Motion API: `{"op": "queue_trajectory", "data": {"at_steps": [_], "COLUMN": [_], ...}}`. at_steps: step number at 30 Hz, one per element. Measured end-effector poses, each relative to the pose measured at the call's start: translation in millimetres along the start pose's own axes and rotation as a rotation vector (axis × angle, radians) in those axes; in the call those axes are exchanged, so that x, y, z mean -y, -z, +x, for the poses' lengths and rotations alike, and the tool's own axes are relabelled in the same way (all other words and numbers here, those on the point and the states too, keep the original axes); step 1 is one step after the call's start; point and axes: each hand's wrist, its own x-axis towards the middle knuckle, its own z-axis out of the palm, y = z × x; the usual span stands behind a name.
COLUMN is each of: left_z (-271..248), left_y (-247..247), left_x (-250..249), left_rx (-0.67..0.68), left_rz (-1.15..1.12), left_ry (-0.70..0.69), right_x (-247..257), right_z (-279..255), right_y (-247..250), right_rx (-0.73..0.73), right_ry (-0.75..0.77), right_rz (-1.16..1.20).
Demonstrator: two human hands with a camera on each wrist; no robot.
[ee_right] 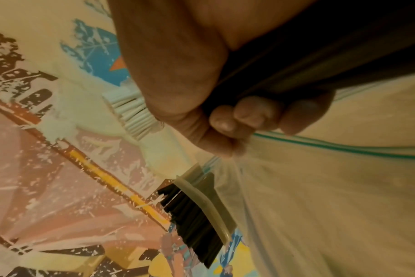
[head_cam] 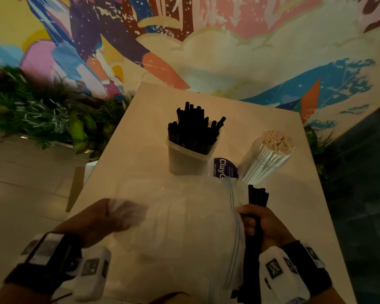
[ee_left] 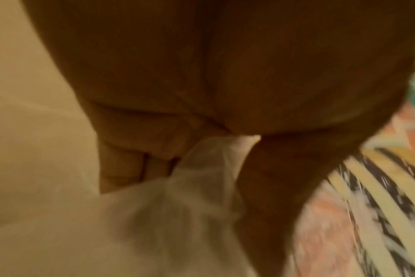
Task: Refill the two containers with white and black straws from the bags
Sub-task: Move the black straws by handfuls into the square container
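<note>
I see a pale worktop set against a painted mural wall, with green plants along its left side.

A clear zip bag lies across the near half of the worktop, its blue-green seal strip running beside my right hand.

Behind the bag stands a translucent tub, upright and packed with black straws that rise above its rim. Just to its right, a clear container holds white straws and leans to the right. A purple label shows between the two.

My right hand grips a bundle of black straws. The fingers are curled round the bundle at about mid-length; the straw ends project above the fist and below it, past the wrist. The bundle sits at the bag's right edge, touching the film.

My left hand pinches a corner of the bag. In the left wrist view, thumb and fingers close on gathered film. The view is blurred.
</note>
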Motion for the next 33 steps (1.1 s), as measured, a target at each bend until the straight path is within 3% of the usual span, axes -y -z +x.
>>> {"op": "queue_trajectory", "data": {"at_steps": [8,12,16,19,23,25,28,31,33], "left_z": [17.3,18.9,20.3,20.0,19.0,15.6,3.1,-8.0,-8.3], "left_y": [-27.3,-35.3,-38.1,-39.2,-41.1,-36.7,-18.8,-12.0,-14.9], "left_x": [6.4,16.7,25.5,25.7,22.7,18.9,12.8,11.1,13.2], "left_rx": [-0.547,-0.605,-0.675,-0.709,-0.686,-0.640,-0.599,-0.483,-0.450], "left_rz": [0.229,0.083,0.037,-0.028,-0.117,0.014,0.396,0.423,0.419], "left_ry": [0.013,0.066,0.101,0.110,0.168,0.225,0.290,0.366,0.347], "right_x": [1.9,-18.8,-32.5,-31.1,-36.4,-35.6,-29.2,-31.0,-35.4], "right_z": [5.5,5.8,11.8,11.7,6.1,4.7,3.2,-4.7,-9.5], "right_y": [12.9,2.5,-3.2,-5.1,-16.1,-12.6,9.1,22.4,21.9], "right_rx": [-0.253,-0.193,-0.123,-0.076,-0.012,-0.049,-0.141,-0.078,0.001], "right_ry": [0.111,-0.033,-0.112,-0.110,-0.074,-0.032,0.014,-0.058,-0.136], "right_rz": [-0.123,-0.291,-0.279,-0.278,-0.464,-0.547,-0.514,-0.539,-0.582]}}
